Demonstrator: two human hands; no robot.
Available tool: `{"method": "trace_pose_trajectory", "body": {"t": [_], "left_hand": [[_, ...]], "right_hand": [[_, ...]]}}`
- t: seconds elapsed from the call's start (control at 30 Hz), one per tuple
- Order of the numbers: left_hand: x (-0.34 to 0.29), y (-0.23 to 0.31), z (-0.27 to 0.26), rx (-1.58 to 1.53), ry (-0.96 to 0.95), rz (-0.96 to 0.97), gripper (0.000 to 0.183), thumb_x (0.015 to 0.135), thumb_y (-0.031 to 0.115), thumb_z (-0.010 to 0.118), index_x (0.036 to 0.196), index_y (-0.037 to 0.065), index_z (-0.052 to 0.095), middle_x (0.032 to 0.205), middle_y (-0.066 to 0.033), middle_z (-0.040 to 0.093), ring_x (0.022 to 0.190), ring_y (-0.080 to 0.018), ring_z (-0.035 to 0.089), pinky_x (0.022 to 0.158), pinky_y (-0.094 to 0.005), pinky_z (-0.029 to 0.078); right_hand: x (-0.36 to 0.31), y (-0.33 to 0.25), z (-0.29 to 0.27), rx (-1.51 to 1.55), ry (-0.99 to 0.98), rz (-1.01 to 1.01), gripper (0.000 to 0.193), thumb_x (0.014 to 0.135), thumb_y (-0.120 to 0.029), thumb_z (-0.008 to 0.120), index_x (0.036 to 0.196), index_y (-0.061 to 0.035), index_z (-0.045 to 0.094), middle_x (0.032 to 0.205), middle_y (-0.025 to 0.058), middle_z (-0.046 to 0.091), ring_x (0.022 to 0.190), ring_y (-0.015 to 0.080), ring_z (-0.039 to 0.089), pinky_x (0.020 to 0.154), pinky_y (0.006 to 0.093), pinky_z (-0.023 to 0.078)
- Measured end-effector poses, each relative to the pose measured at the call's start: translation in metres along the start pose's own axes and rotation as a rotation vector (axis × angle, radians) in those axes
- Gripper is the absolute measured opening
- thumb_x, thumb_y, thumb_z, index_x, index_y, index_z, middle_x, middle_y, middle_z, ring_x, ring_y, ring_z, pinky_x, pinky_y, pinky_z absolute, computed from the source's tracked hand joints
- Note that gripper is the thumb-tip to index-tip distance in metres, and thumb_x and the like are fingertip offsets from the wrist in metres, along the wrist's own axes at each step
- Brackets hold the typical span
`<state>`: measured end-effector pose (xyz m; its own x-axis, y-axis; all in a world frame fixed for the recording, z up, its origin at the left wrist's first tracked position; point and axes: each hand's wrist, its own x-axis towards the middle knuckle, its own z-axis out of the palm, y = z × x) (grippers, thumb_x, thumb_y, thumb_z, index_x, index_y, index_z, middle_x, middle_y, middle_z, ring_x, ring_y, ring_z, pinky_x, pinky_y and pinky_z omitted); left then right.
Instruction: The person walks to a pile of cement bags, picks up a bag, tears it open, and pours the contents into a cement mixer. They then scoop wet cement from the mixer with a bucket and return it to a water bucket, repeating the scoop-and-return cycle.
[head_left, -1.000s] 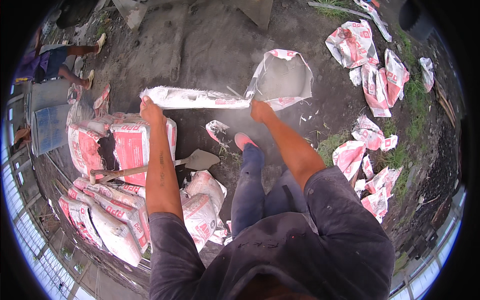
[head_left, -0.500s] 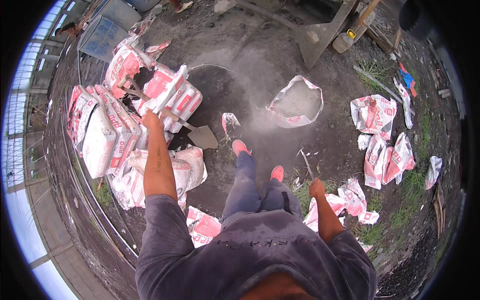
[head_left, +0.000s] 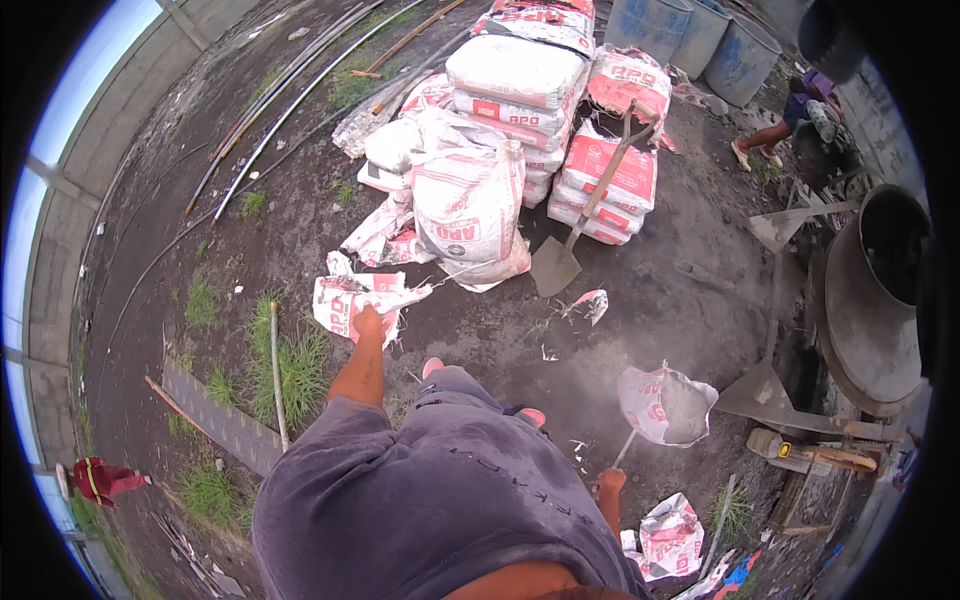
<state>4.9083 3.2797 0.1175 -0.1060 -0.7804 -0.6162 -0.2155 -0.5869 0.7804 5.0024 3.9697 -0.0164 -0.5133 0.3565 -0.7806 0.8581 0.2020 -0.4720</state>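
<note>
My right hand (head_left: 610, 482) is closed around a long, thin-bladed knife (head_left: 627, 447), its tip pointing toward an open bag of grey powder (head_left: 660, 405). My left arm reaches out, and my left hand (head_left: 368, 322) appears in front of a torn, flattened red-and-white bag (head_left: 338, 300). Its fingers are mostly hidden, so neither their grip nor contact with the bag is clear. Beyond it stands a bulging white sack (head_left: 465, 205). A shovel (head_left: 602, 195) leans on stacked cement bags (head_left: 605, 172), with its blade on the ground.
A taller stack of cement bags (head_left: 515, 75) stands at the back, near blue drums (head_left: 740, 60). On the right is a concrete mixer (head_left: 870, 300). Another person (head_left: 800, 110) is at the far right. Long pipes (head_left: 300, 120) and a wooden stick (head_left: 278, 375) lie leftward.
My view and body have turned left. My left hand, which appeared beside the shovel shaft, now appears over the torn bag. The knife stays in my right hand.
</note>
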Motion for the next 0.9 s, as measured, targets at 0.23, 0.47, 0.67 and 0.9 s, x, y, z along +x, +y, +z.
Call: {"method": "trace_pose_trajectory", "body": {"t": [0.23, 0.47, 0.67, 0.9], "left_hand": [[0.072, 0.003, -0.27, -0.05, 0.534, 0.097, 0.04, 0.09, 0.029, 0.052, 0.124, 0.008, 0.051, 0.107, -0.0141, 0.058, 0.09, -0.0307, 0.058, 0.068, -0.0503, 0.049], [0.102, -0.066, -0.38, 0.198, 0.452, -0.337, 0.038, 0.087, 0.031, 0.058, 0.117, 0.008, 0.054, 0.1, -0.0096, 0.058, 0.087, -0.0265, 0.058, 0.077, -0.0584, 0.044], [0.112, -0.083, -0.306, 0.322, -0.092, -0.293, 0.034, 0.089, 0.031, 0.056, 0.115, 0.01, 0.054, 0.098, -0.0041, 0.057, 0.085, -0.021, 0.058, 0.07, -0.0457, 0.047], [0.126, -0.059, -0.258, 0.28, -0.288, -0.198, 0.033, 0.09, 0.031, 0.055, 0.114, 0.009, 0.055, 0.098, -0.0054, 0.06, 0.084, -0.0192, 0.06, 0.062, -0.0383, 0.049]], "right_hand": [[0.074, -0.121, 0.063, -0.481, -0.216, -0.439, 0.011, 0.086, -0.009, 0.043, 0.079, -0.0073, 0.052, 0.056, 0.0076, 0.05, 0.042, 0.0212, 0.051, 0.032, 0.037, 0.037], [-0.029, -0.285, 0.298, -0.461, -0.264, -0.563, 0.009, 0.091, -0.013, 0.046, 0.092, -0.0076, 0.052, 0.059, 0.0044, 0.051, 0.042, 0.0138, 0.047, 0.033, 0.0304, 0.039], [-0.212, -0.418, 0.496, -0.481, -0.546, -1.128, 0.052, 0.09, -0.02, 0.05, 0.138, -0.004, 0.037, 0.113, 0.0208, 0.06, 0.108, 0.0291, 0.057, 0.092, 0.0348, 0.043], [-0.25, -0.479, 0.546, -0.614, -0.594, -1.374, 0.035, 0.09, -0.02, 0.051, 0.116, 0.0018, 0.057, 0.11, 0.02, 0.062, 0.106, 0.0302, 0.059, 0.092, 0.0351, 0.043]]}}
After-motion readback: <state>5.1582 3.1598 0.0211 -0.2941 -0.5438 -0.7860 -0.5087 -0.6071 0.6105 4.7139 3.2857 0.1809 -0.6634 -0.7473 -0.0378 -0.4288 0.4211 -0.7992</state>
